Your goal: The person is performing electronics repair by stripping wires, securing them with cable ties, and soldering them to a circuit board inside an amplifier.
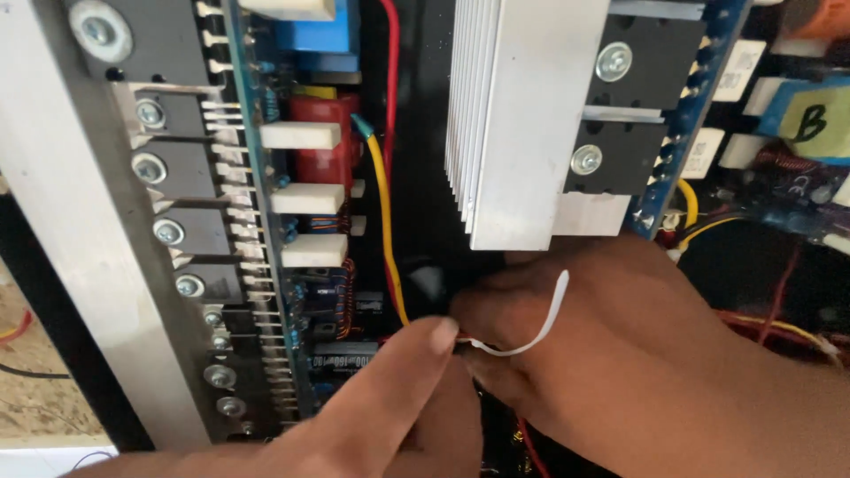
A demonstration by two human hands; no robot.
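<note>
Your right hand (620, 354) and left hand (390, 398) meet low in the open electronics chassis, fingertips pinched together on a white cable tie (542, 323) whose free end curls up over your right knuckles; the left grip presses thumb and forefinger nearly closed at the tie's base, while how tightly the right fingers are closed is hidden beneath the hand. The tie sits right at both grips, where a yellow wire (385, 221) and a red wire (390, 71) run down the dark channel and disappear behind your fingers. Just above your right hand stands a finned aluminium heat sink (509, 115) with two black transistors (620, 155) screwed to it on a blue circuit board (699, 115). To the left, a second board (257, 177) carries three white rectangular block resistors (305, 199), a red capacitor (323, 142), a blue box component (314, 35) and a row of transistors bolted to a grey metal bar (80, 221). At upper right, a yellow-green square label on a blue patch (810, 119) bears a single handwritten black letter, beside small white rectangular tags (739, 66), partly cut off. What the tie encircles cannot be made out, and your wrists run out of the frame.
</note>
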